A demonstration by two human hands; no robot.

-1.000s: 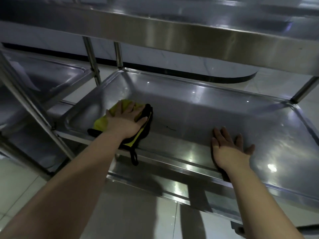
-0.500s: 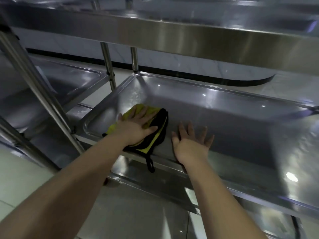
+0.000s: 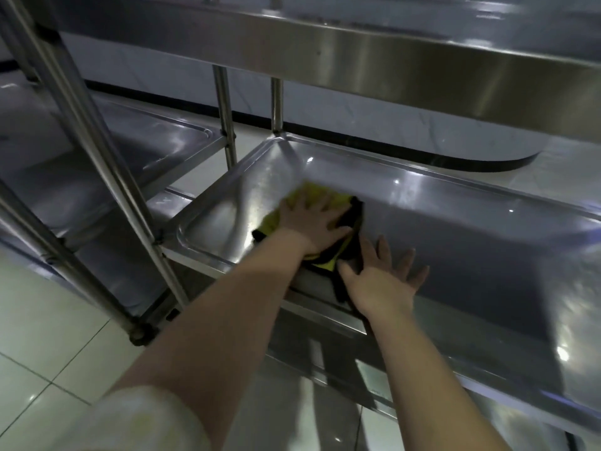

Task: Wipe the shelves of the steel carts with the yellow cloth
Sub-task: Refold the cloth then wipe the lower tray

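Presently, the step in hand is wiping the middle shelf [image 3: 208,266] of the nearer steel cart. My left grip [image 3: 312,222] lies flat on the yellow cloth [image 3: 309,192], fingers straight and spread, pressing it onto the shelf pan. The cloth sits toward the left end of the pan, nearer the front rim than the back. It is bunched, yellow on the far side and black on the near side, with a black tail hanging over the front rim. My right grip [image 3: 383,281] is likewise flat and wide, holding nothing. It rests on bare steel just beside the cloth; whether the thumb touches the black edge I cannot tell.

Assessment: this shelf is part done at best. The next move calls for firm downward pressure and a sweep into the left corner, then along the long run to the right. The right grip must lift out of that path. I cannot confirm the upper shelf [image 3: 390,60] or the neighbouring cart [image 3: 130,151] as wiped.

Markings: no brand, label or writing is legible on cloth or carts. The cloth is blurred.
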